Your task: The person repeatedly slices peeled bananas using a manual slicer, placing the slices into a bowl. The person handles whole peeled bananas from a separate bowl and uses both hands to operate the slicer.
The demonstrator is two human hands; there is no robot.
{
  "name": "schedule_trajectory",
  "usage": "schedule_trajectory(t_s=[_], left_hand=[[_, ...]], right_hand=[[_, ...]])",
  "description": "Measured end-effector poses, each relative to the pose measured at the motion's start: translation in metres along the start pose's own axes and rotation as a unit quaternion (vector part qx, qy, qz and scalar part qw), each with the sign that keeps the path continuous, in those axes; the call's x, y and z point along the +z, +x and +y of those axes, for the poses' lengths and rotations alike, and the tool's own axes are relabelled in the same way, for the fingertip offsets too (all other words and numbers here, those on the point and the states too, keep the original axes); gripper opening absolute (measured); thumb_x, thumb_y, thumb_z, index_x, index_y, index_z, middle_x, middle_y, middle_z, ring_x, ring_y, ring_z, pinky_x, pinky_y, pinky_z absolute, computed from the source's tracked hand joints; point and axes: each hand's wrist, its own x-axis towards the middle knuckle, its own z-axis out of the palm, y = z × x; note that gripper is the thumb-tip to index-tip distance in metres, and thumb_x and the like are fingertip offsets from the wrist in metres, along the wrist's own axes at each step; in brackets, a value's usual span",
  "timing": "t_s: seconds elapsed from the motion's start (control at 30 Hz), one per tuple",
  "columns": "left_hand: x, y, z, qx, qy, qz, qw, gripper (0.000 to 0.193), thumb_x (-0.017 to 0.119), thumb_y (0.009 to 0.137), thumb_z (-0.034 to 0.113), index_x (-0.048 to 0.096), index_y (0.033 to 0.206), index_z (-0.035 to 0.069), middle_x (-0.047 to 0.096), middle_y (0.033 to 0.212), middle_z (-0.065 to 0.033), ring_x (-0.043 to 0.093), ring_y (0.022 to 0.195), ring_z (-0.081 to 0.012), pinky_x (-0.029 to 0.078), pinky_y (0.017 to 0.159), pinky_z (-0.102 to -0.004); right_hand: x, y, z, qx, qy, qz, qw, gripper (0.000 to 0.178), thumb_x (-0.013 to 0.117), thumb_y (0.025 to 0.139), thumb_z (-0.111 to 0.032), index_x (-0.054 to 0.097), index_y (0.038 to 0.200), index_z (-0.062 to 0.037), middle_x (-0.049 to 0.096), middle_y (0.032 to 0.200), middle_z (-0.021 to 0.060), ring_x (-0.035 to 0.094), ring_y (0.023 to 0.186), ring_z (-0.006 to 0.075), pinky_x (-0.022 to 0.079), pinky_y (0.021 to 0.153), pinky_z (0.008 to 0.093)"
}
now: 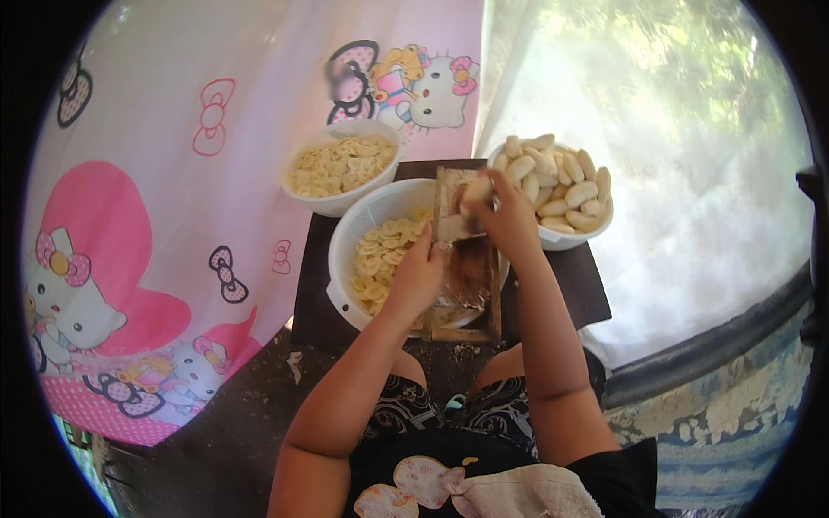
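Right hand (505, 220) clamps a peeled banana (477, 188) against the wooden slicer board (471, 268) lying across the large white bowl (367, 216) of slices, left hand (419, 276) gripping the board's edge, fingers curled.

No packages, labels, signs or screens

Around the wooden slicer (466, 259) we find none of these: we see no wrapped goods, no tags, no signboards and no displays near it or further out from it.
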Motion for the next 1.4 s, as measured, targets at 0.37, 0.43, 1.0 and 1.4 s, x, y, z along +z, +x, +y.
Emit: schedule_trajectory(t_s=[0.37,0.43,1.0,1.4], left_hand=[[0.003,0.000,-0.003,-0.003,-0.028,-0.010,1.000,0.057,0.046,0.101,0.029,0.035,0.150,0.001,0.056,0.131,-0.0317,0.055,0.122,-0.0412,0.041,0.103,-0.0416],[0.001,-0.001,0.000,-0.007,-0.002,-0.007,1.000,0.057,0.045,0.101,0.029,0.035,0.150,0.001,0.055,0.131,-0.0318,0.055,0.123,-0.0411,0.041,0.104,-0.0412],[0.002,-0.001,0.003,-0.018,-0.014,-0.004,1.000,0.056,0.044,0.101,0.028,0.035,0.149,0.000,0.053,0.134,-0.0316,0.052,0.126,-0.0421,0.038,0.107,-0.0412],[0.003,-0.009,0.005,-0.039,-0.013,-0.021,0.999,0.057,0.043,0.102,0.029,0.033,0.151,0.000,0.054,0.133,-0.0314,0.054,0.124,-0.0393,0.040,0.105,-0.0405]], right_hand=[[-0.001,-0.005,-0.010,-0.027,0.004,0.025,0.999,0.050,0.076,0.079,-0.020,0.059,0.125,-0.0077,0.066,0.098,0.0197,0.065,0.092,0.0354,0.050,0.081,0.0418],[0.011,0.017,0.003,0.008,0.026,0.021,0.999,0.049,0.076,0.079,-0.020,0.058,0.123,-0.0090,0.066,0.083,0.0158,0.064,0.084,0.0348,0.049,0.078,0.0434],[0.010,0.026,0.010,0.028,0.028,0.000,0.999,0.051,0.077,0.079,-0.030,0.061,0.124,-0.0093,0.067,0.090,0.0186,0.064,0.090,0.0348,0.048,0.082,0.0434],[-0.030,-0.070,-0.029,-0.038,0.013,0.011,0.999,0.050,0.078,0.075,-0.019,0.061,0.120,-0.0070,0.067,0.111,0.0122,0.058,0.111,0.0332,0.041,0.097,0.0433]])
